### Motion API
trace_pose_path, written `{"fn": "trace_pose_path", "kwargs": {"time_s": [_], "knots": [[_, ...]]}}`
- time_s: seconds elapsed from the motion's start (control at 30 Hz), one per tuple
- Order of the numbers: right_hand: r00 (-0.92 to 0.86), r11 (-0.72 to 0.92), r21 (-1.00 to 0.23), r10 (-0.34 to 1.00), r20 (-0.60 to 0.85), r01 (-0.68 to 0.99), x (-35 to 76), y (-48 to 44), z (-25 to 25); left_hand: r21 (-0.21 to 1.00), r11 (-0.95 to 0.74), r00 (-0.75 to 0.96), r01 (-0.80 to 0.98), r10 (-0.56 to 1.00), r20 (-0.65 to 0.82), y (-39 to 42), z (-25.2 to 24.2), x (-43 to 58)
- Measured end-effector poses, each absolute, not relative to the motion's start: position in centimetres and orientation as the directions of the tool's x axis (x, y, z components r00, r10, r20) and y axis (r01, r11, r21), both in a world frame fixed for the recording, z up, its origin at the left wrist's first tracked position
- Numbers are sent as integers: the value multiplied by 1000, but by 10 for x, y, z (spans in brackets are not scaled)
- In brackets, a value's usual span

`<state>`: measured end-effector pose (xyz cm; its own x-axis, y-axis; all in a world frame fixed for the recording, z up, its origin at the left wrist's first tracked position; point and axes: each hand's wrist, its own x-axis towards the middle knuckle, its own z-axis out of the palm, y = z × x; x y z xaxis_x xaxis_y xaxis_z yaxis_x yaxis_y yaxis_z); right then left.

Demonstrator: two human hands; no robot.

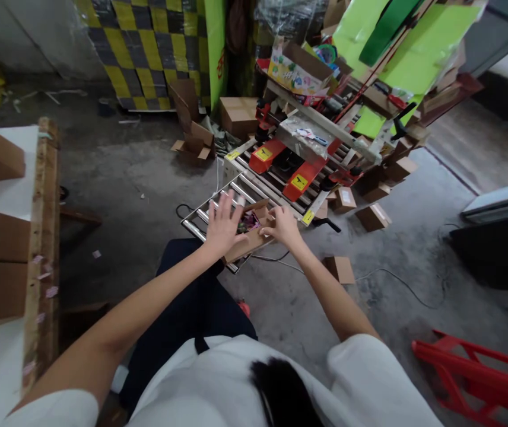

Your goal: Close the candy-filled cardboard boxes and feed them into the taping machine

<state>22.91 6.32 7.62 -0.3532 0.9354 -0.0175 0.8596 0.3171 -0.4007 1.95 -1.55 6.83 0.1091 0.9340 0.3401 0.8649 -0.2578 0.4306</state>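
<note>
A small cardboard box (244, 247) rests with its flaps up on the metal rollers (201, 216) in front of me. Small pink and green items (248, 222) show inside it, too small to name. Over the box's left side my left hand (224, 228) is spread, its fingers stretched out and holding nothing. On the opposite side, my right hand (284, 228) has its fingers bent around the edge of the box, at a flap. The red-sided carton sealing machine (287, 166) stands just beyond the box.
Open cartons (196, 139) and small boxes (372, 217) lie on the floor around the machine. A wooden-edged table (43, 237) holding cartons is at the left. A red plastic stool (480, 373) lies at lower right. Cables (396, 276) cross the floor.
</note>
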Motion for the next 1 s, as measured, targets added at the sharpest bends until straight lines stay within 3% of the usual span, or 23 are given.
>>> {"fn": "trace_pose_path", "kwargs": {"time_s": [0.1,0.23,0.37,0.47,0.63,0.73,0.83,1.0], "knots": [[-360,411,-376,911,201,830,221,32,62,321,-97,24,942,974,226,-15,78,21],[-433,477,-414,879,200,776,210,17,41,200,-80,62,977,993,99,-21,83,30],[-393,428,-497,902,180,755,211,27,33,199,-117,109,973,993,51,-31,81,39],[-275,372,-571,928,252,732,213,24,26,255,-206,195,945,978,68,-29,75,35],[141,172,-672,912,384,720,190,-8,-1,367,-247,224,897,969,104,-24,67,24],[13,193,-641,953,303,743,178,-21,-12,428,-131,134,894,991,24,-38,67,27],[-243,350,-561,935,258,750,189,-11,-13,517,-22,34,856,999,-13,-45,68,29],[-504,554,-491,828,245,672,212,20,-4,804,92,-69,588,996,-63,0,50,24]]}}
